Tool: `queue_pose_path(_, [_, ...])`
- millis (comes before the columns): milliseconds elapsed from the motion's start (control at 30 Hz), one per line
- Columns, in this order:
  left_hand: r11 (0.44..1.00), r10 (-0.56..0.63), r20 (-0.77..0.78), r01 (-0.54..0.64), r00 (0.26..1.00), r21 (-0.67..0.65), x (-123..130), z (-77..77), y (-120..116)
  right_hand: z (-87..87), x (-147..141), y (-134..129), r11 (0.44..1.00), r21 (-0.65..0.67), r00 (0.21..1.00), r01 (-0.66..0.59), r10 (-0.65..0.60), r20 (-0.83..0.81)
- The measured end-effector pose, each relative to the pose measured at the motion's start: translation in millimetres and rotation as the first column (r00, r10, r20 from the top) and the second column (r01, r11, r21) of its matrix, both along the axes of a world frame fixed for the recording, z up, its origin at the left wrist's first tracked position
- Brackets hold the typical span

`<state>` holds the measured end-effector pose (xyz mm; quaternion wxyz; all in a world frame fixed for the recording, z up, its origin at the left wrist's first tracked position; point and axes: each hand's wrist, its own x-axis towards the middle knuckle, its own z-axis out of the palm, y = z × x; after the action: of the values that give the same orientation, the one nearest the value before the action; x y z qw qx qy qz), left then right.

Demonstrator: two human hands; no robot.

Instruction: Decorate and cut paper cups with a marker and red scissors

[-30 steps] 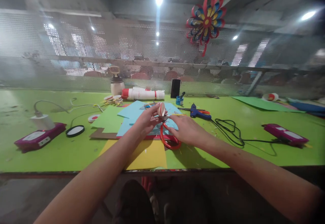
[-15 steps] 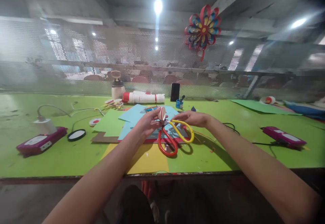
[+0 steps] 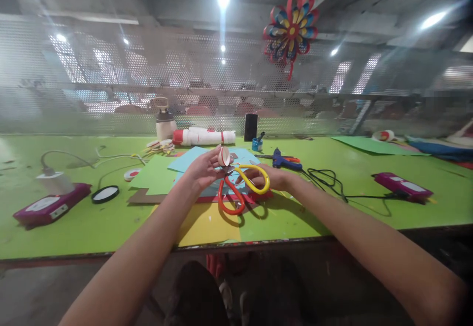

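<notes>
My left hand [image 3: 202,169] is above the paper stack, its fingers closed on a small white cup-like piece [image 3: 223,157] with a red rim. Large scissors [image 3: 232,202] with one red and one yellow handle hang close to those fingers; their blades are mostly hidden, and I cannot tell exactly how they are held. Behind the yellow handle, my right hand [image 3: 272,177] reaches low over the papers, fingers apart and partly covered. Beneath both hands lie light blue paper [image 3: 192,158], green paper [image 3: 151,177] and a brown sheet [image 3: 142,198].
Beyond my right hand lies a blue glue gun [image 3: 286,161], its black cable running to a purple power strip [image 3: 402,187]. Another purple strip [image 3: 51,203] and a round black-rimmed disc [image 3: 105,194] lie left. At the back are a white-and-red tube [image 3: 203,137], phone [image 3: 251,127] and blue jar [image 3: 257,144].
My left hand, the cup-like piece and the scissors have shifted slightly left. My right hand has lowered toward the papers, uncovering the glue gun. The camera view has moved a little.
</notes>
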<state>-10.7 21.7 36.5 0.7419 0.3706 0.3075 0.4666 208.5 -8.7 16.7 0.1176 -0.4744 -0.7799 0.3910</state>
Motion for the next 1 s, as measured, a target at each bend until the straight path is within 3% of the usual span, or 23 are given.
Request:
queue_pose_path(133, [1.0, 0.021, 0.02, -0.021, 1.0, 0.0, -6, 4.2, 1, 4.4, 7, -6, 0.996, -0.09, 0.999, -0.007, 0.01, 0.041])
queue_pose_path(233, [0.998, 0.056, 0.051, -0.056, 0.997, 0.006, -13, 7.0, 4, 11.3, 24, -13, 0.996, -0.069, 0.995, 0.053, -0.047, 0.089])
queue_pose_path(367, [0.995, 0.098, 0.092, -0.098, 0.991, -0.005, -20, 10.1, 9, 27.3, 63, -35, 0.979, 0.063, 0.964, 0.194, -0.202, 0.171])
queue_pose_path(533, [0.991, 0.131, 0.1, -0.128, 0.986, -0.033, -20, 13.1, 10, 38.8, 100, -64, 0.894, 0.3, 0.848, 0.333, -0.423, 0.318])
queue_pose_path(633, [0.99, 0.137, 0.093, -0.133, 0.986, -0.044, -19, 13.4, 8, 26.1, 93, -75, 0.871, 0.39, 0.767, 0.297, -0.461, 0.446])
queue_pose_path(800, [0.987, 0.156, 0.076, -0.152, 0.985, -0.051, -18, 13.3, 7, -3.8, 54, -86, 0.817, 0.522, 0.63, 0.246, -0.544, 0.554])
queue_pose_path(1000, [0.987, 0.153, 0.062, -0.15, 0.986, -0.049, -20, 12.9, 8, -9.6, 25, -70, 0.778, 0.565, 0.529, 0.274, -0.613, 0.587])
